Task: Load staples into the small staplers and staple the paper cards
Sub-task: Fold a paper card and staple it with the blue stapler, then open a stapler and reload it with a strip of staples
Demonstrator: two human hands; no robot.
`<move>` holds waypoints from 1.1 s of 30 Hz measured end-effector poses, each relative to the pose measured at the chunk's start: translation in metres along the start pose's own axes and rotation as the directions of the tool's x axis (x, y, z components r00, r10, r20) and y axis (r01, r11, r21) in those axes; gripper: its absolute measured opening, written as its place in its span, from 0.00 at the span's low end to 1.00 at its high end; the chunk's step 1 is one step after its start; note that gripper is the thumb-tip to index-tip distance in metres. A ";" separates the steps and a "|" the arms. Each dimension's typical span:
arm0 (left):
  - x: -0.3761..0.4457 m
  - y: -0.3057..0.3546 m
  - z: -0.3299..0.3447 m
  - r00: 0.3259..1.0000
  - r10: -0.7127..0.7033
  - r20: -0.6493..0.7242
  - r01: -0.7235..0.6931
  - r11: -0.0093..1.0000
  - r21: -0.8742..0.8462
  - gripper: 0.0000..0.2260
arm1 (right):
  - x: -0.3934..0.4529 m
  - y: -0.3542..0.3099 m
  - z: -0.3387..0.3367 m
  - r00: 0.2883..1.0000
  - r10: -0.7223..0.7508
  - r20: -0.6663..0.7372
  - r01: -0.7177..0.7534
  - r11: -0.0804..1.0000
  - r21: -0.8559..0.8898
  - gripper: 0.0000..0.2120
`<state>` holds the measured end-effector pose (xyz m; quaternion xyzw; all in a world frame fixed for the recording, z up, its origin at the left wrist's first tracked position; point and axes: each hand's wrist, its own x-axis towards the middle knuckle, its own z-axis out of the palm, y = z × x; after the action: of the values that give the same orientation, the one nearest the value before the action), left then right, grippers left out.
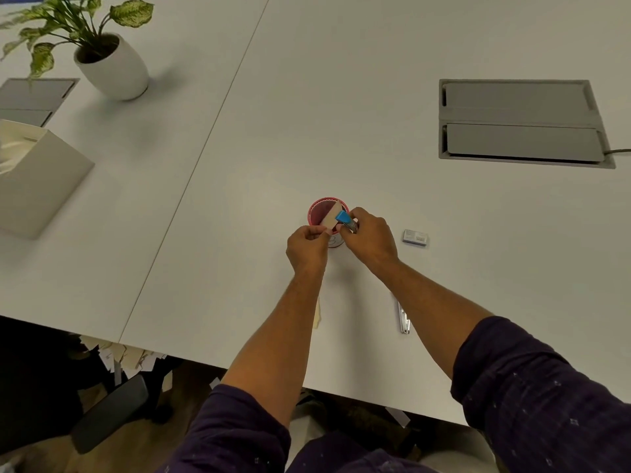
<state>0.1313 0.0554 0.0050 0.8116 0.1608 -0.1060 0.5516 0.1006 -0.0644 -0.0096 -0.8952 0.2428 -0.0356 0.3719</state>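
Note:
My left hand (307, 245) pinches a cream paper card (330, 218) and holds it over a red cup (319, 208) on the white table. My right hand (370, 238) grips a small blue stapler (345, 220) whose jaws sit on the card's right edge. A small staple box (415, 237) lies on the table just right of my right hand. A metal strip-like stapler part (403, 319) lies beside my right forearm. More cream cards (317, 317) peek out from under my left forearm.
A potted plant (112, 66) stands at the far left, with a white tissue box (37, 182) nearer on the left. A grey cable hatch (522, 124) is set into the table at the right. Paper scraps (126, 358) lie on the floor below the table edge.

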 end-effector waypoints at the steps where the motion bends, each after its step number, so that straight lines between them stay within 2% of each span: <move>1: 0.000 0.000 0.001 1.000 0.002 -0.001 -0.002 1.000 0.008 0.04 | -0.001 0.002 -0.001 1.000 -0.009 0.010 0.008 1.000 0.009 0.18; 5: -0.002 0.000 0.001 0.998 0.054 -0.011 -0.053 0.997 0.057 0.06 | -0.007 0.008 -0.008 0.999 -0.028 0.034 0.026 0.999 0.048 0.18; 8: -0.011 0.003 0.003 0.994 0.110 -0.020 -0.108 0.989 0.104 0.05 | -0.015 0.012 -0.015 0.999 0.007 0.035 -0.012 0.991 0.130 0.17; 12: -0.035 0.008 0.012 0.988 0.156 -0.020 -0.155 0.987 0.041 0.06 | -0.032 0.018 -0.027 0.986 0.142 0.092 -0.164 0.935 0.316 0.24; 14: -0.051 0.008 0.020 0.983 0.180 0.021 -0.180 0.983 0.020 0.07 | -0.038 0.024 -0.032 0.964 0.232 0.133 -0.266 0.874 0.407 0.29; 16: -0.065 0.006 0.030 0.974 0.206 0.093 -0.206 0.979 -0.010 0.08 | -0.045 0.031 -0.037 0.948 0.270 0.169 -0.318 0.831 0.456 0.28; 18: -0.076 0.005 0.039 0.961 0.222 0.163 -0.220 0.975 -0.035 0.09 | -0.052 0.039 -0.043 0.951 0.255 0.177 -0.308 0.837 0.452 0.27; 21: -0.086 0.002 0.051 0.946 0.218 0.242 -0.221 0.975 -0.013 0.13 | -0.062 0.051 -0.053 0.966 0.215 0.145 -0.258 0.856 0.449 0.21; 25: -0.096 -0.005 0.067 0.928 0.194 0.319 -0.220 0.975 0.044 0.13 | -0.072 0.071 -0.064 0.958 0.259 0.125 -0.287 0.833 0.474 0.16; 30: -0.112 -0.013 0.080 0.892 0.137 0.430 -0.202 0.973 0.109 0.07 | -0.086 0.103 -0.086 0.954 0.284 0.091 -0.299 0.907 0.298 0.17; 33: -0.123 -0.018 0.090 0.872 0.101 0.479 -0.220 0.955 0.199 0.11 | -0.095 0.119 -0.097 0.953 0.292 0.077 -0.302 0.929 0.217 0.18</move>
<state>0.0107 -0.0401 -0.0011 0.8355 -0.0587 -0.2694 0.4753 -0.0553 -0.1555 -0.0100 -0.8007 0.3616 0.0130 0.4774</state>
